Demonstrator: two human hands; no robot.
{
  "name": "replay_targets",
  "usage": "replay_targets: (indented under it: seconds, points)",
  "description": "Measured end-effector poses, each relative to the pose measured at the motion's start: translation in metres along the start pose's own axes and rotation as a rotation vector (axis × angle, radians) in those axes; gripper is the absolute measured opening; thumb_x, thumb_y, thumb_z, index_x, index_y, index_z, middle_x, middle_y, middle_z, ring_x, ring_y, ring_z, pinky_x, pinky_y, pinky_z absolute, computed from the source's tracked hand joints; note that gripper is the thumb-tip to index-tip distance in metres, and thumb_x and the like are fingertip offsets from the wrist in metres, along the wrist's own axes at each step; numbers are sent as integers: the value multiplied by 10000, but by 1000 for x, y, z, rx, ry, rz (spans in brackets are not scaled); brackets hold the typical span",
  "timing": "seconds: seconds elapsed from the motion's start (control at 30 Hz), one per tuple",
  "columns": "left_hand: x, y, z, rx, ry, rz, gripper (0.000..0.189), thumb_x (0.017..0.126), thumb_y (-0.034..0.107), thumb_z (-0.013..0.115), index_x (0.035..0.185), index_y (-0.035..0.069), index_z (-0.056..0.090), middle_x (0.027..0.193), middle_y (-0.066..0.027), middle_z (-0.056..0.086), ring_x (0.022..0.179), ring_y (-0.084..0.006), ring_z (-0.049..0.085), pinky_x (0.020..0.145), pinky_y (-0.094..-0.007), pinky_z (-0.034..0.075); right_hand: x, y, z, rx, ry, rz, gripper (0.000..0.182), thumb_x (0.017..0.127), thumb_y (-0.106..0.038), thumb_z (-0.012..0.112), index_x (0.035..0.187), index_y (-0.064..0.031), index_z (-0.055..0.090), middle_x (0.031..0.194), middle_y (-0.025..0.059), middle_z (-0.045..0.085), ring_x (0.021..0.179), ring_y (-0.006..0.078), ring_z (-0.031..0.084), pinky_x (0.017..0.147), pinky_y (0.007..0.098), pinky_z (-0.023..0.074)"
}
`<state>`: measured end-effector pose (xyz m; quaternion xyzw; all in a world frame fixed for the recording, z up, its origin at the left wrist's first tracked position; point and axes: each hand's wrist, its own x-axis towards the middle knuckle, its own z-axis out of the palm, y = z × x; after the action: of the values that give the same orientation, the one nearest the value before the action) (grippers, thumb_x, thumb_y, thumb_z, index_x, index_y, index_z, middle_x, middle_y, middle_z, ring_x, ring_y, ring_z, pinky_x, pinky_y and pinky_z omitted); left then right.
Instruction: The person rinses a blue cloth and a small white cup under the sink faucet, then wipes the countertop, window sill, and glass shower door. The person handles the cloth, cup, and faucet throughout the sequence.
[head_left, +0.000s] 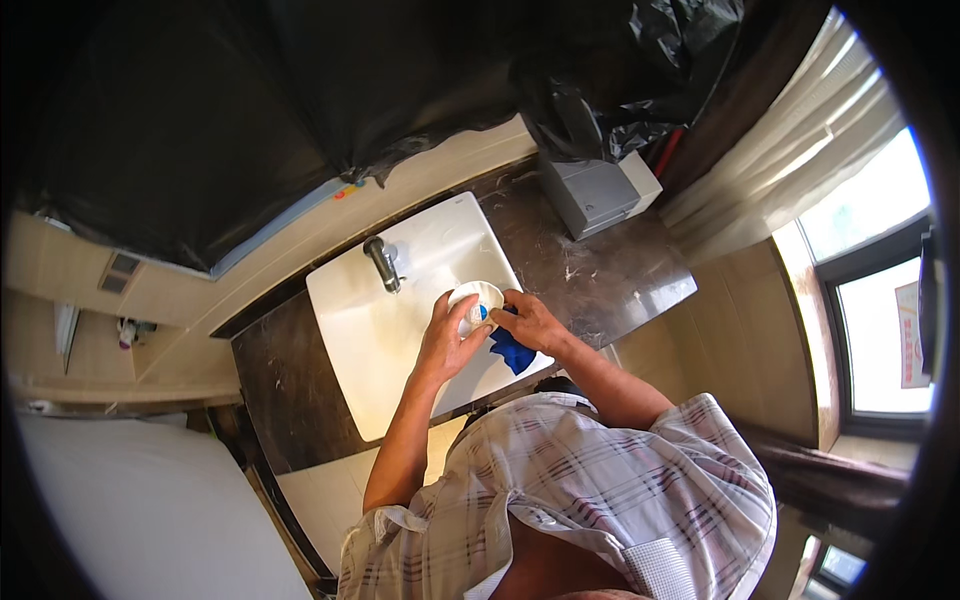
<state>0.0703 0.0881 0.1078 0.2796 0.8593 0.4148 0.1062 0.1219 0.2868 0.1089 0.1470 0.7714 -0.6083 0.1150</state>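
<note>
A small white dish with a ribbed rim (486, 291) is held over the near right part of a white sink basin (352, 330). My left hand (448, 341) grips its left side, thumb and fingers spread around it. On its right side, my right hand (531, 321) touches the dish and has a blue cloth (513, 352) that hangs beneath the fingers. A small round blue and white piece (480, 313) shows in the dish between the hands; what it is cannot be told. Behind the dish stands a dark metal faucet (383, 264).
The basin is set in a dark marble-look countertop (592, 277). At its back right stands a grey box (589, 196) under black plastic sheeting (577, 112). A pale curtain (795, 157) and a window are to the right. A white surface (150, 510) lies at the lower left.
</note>
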Motion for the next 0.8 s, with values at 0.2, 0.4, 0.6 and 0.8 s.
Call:
replay_targets:
  seconds: [0.2, 0.4, 0.6, 0.8]
  points:
    - [13, -6, 1, -84, -142, 85, 578, 793, 162, 864, 1320, 92, 635, 1409, -222, 489, 1261, -411, 563, 1050, -442, 496, -3, 13, -3, 49, 108, 32, 398, 916, -286, 639, 1170, 19, 672, 979, 187, 706, 893, 256, 681, 825, 375, 545]
    - [38, -2, 21, -167, -210, 46, 519, 805, 118, 860, 1283, 82, 663, 1257, -142, 604, 1121, -291, 650, 887, -375, 575, -2, 17, -29, 107, 174, 69, 409, 912, -295, 634, 1169, 23, 666, 1004, 206, 700, 911, 283, 685, 839, 384, 543]
    - [66, 8, 48, -620, -396, -264, 470, 938, 190, 763, 1364, 55, 617, 992, -85, 709, 831, -146, 693, 615, -270, 558, 7, 34, -73, 117, 189, 69, 420, 912, -301, 637, 1161, 35, 662, 1040, 229, 704, 952, 306, 694, 857, 400, 543]
    - [91, 32, 87, -634, -321, -231, 486, 1075, 408, 544, 1375, 31, 609, 951, -77, 712, 738, -115, 683, 528, -231, 510, 7, 58, -115, 76, 259, 117, 430, 901, -299, 634, 1162, 42, 659, 1065, 251, 704, 978, 346, 695, 878, 423, 536]
